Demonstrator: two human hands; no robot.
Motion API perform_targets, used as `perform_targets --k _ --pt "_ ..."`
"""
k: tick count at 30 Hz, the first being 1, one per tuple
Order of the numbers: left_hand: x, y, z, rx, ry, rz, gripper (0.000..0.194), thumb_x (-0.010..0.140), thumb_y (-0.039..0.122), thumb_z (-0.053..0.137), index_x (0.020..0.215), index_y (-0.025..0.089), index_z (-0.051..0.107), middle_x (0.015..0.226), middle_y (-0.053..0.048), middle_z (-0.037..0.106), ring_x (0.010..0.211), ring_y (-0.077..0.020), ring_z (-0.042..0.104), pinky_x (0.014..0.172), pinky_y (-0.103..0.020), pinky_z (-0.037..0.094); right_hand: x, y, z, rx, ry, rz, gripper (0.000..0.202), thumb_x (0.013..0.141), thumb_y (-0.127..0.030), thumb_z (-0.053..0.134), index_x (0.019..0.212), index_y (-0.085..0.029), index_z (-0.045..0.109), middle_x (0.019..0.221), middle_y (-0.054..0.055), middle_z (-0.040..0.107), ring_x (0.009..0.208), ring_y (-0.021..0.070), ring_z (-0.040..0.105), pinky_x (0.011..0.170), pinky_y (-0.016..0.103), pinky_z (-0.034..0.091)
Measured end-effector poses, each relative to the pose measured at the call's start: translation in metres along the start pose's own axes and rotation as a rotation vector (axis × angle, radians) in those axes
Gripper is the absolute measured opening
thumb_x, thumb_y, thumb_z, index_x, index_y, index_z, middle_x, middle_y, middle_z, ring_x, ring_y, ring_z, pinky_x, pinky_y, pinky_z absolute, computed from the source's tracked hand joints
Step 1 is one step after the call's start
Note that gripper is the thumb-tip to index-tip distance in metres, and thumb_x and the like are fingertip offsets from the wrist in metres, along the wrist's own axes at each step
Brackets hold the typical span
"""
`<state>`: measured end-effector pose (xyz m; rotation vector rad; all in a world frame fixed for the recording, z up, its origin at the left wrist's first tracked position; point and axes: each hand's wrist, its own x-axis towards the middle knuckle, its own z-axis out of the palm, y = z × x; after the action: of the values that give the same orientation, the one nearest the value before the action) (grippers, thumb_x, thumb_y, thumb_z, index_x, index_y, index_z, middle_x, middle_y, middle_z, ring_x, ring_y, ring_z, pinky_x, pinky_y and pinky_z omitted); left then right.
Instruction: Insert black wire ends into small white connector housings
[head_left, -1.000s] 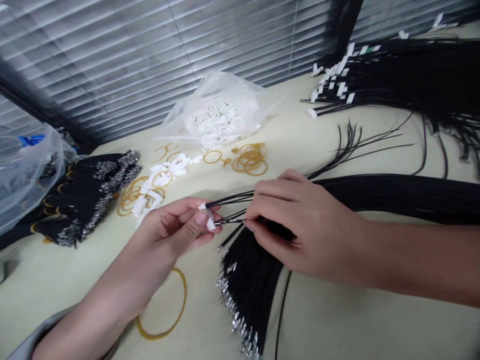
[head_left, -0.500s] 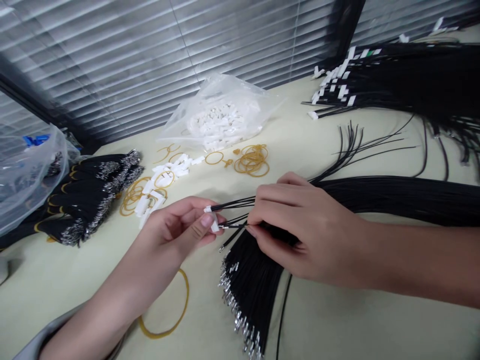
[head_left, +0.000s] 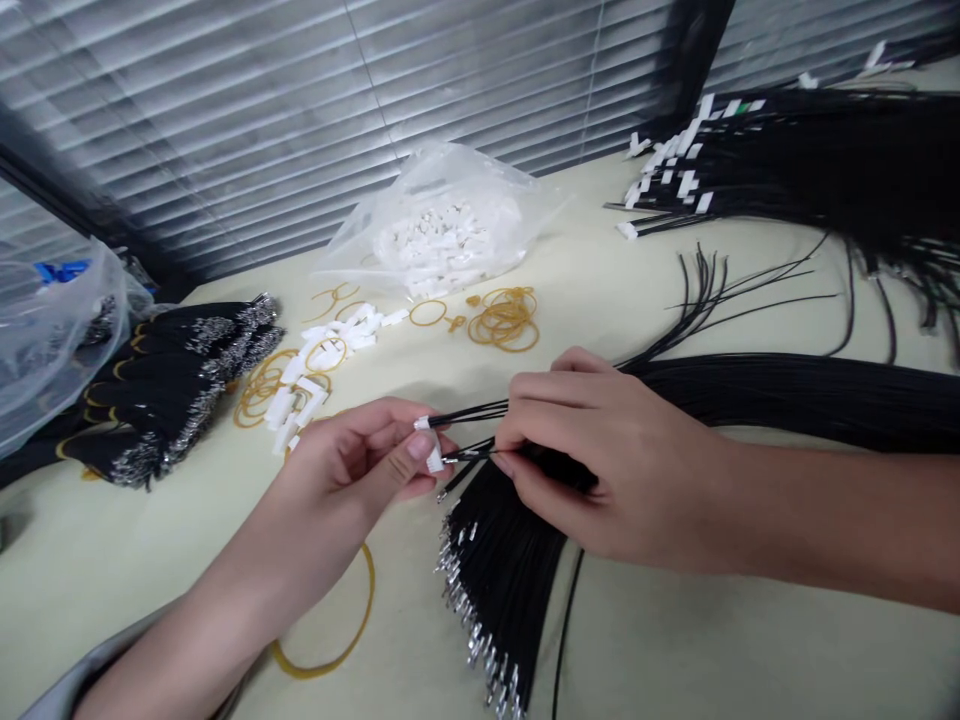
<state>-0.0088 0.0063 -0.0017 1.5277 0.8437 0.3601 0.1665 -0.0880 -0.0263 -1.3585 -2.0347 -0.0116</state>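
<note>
Between the thumb and fingers of my left hand (head_left: 375, 455) is a small white connector (head_left: 434, 452). Several thin black wires (head_left: 472, 411) run from its right side towards my right hand (head_left: 585, 450), whose thumb and finger pinch a black wire close to the connector. A metal tip on that wire shows at the connector's lower end; whether it is inside cannot be made out. Under and below my right hand a thick bundle of black wires (head_left: 502, 580) fans out, its metal tips pointing down and left.
A clear bag of white connectors (head_left: 442, 235) lies at the back, with loose connectors (head_left: 300, 385) and rubber bands (head_left: 504, 320) before it. Tied black wire bundles (head_left: 172, 385) lie left. Wires with white connectors (head_left: 810, 150) fill the back right. A large band (head_left: 367, 610) lies near my left forearm.
My left hand and the connector have shifted very slightly right and down, closer to my right hand. The view has also moved a little. Both grips look the same.
</note>
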Motion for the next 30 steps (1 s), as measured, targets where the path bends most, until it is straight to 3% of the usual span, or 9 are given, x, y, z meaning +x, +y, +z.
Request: perform_targets --k 17,21,30 --pt "-0.003 0.000 0.003 0.053 0.018 0.016 0.006 0.075 0.026 0.066 0.080 0.024 0.067 0.065 0.003 0.065 0.061 -0.0094 0.059 0.060 -0.014 0.051 0.001 0.000 -0.001 0.069 -0.018 0.010 0.012 0.080 -0.012 0.047 0.070 -0.013 0.055 0.067 -0.002 0.049 0.059 0.0086 0.043 0.067 0.027 0.030" --pt "-0.004 0.003 0.008 0.113 0.048 0.078 0.003 0.077 0.022 0.064 0.078 0.022 0.066 0.065 0.003 0.066 0.061 -0.0081 0.059 0.057 -0.010 0.048 0.002 0.001 0.000 0.090 -0.020 0.038 0.010 0.079 -0.011 0.048 0.072 -0.012 0.055 0.067 -0.002 0.048 0.060 0.0084 0.042 0.068 0.028 0.031" --pt "-0.006 -0.004 0.018 0.032 0.142 0.037 0.003 0.072 0.019 0.065 0.075 0.017 0.065 0.062 0.003 0.065 0.057 -0.0061 0.057 0.053 -0.009 0.047 0.003 0.003 0.002 0.057 -0.025 -0.035 0.016 0.085 -0.014 0.047 0.074 -0.011 0.057 0.071 0.000 0.051 0.065 0.0101 0.047 0.071 0.028 0.032"
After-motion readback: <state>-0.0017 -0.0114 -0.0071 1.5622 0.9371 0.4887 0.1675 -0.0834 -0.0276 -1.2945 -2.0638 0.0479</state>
